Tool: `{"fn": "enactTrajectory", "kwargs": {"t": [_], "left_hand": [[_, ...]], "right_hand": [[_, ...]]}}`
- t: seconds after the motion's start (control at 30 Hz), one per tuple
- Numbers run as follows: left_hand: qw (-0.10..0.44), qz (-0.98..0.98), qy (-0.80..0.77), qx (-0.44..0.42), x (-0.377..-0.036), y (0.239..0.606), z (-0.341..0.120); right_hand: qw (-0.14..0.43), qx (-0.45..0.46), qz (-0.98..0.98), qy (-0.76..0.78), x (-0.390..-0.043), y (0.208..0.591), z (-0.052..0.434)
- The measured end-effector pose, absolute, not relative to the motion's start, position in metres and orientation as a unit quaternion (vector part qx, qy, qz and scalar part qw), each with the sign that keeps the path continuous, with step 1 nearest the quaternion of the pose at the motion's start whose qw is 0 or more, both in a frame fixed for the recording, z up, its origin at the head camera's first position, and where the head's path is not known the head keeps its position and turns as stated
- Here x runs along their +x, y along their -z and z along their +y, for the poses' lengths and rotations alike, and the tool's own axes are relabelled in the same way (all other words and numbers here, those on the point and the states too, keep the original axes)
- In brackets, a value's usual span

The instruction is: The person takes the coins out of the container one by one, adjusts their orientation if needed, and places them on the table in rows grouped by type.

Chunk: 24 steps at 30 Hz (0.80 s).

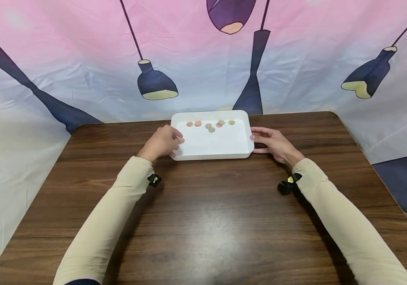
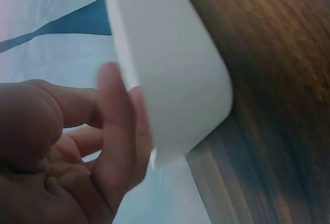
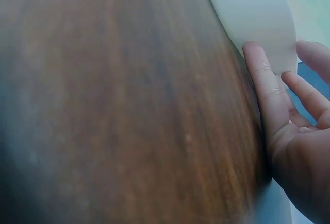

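A white rectangular tray stands at the far side of the brown table, with several coins lying near its back wall. Some coins are copper, others silvery. At the tray's left end is my left hand, its loosely bent fingers reaching over and beside the rim. One finger looks blurred near the rim in the left wrist view; firm contact is unclear. My right hand meets the opposite end with spread, mostly straight fingers. In the right wrist view, one straight finger touches the outer wall.
The wooden table extends toward me in front of the tray. Close behind its back edge hangs a cloth printed with lamps. Small black wrist cameras sit on the left and right sleeves.
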<state>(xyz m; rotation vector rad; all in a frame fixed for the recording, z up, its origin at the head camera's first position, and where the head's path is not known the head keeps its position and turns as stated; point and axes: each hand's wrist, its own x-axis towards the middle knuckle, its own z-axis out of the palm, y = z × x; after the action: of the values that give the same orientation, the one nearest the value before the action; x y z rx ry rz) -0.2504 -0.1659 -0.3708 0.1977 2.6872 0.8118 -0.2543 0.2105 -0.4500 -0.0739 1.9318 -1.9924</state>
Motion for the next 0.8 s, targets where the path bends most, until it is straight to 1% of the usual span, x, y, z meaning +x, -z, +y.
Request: {"fn": "enactTrajectory", "kwargs": {"t": [0.1,0.23,0.4,0.67,0.8], "left_hand": [[0.160,0.960,-0.222,0.062,-0.251,0.376,-0.159],[0.148,0.980,-0.116,0.071,-0.248,0.380,-0.149],[0.117,0.988,-0.031,0.092,-0.244,0.383,-0.141],[0.114,0.983,-0.076,0.126,-0.248,0.389,-0.127],[0.138,0.970,-0.137,0.144,-0.255,0.395,-0.121]], "right_hand": [[0.180,-0.027,0.686,0.705,-0.254,0.450,0.211],[0.180,-0.031,0.688,0.702,-0.254,0.450,0.211],[0.178,-0.030,0.691,0.700,-0.253,0.450,0.210],[0.176,-0.023,0.698,0.694,-0.253,0.450,0.212],[0.178,-0.025,0.696,0.696,-0.253,0.451,0.211]]}}
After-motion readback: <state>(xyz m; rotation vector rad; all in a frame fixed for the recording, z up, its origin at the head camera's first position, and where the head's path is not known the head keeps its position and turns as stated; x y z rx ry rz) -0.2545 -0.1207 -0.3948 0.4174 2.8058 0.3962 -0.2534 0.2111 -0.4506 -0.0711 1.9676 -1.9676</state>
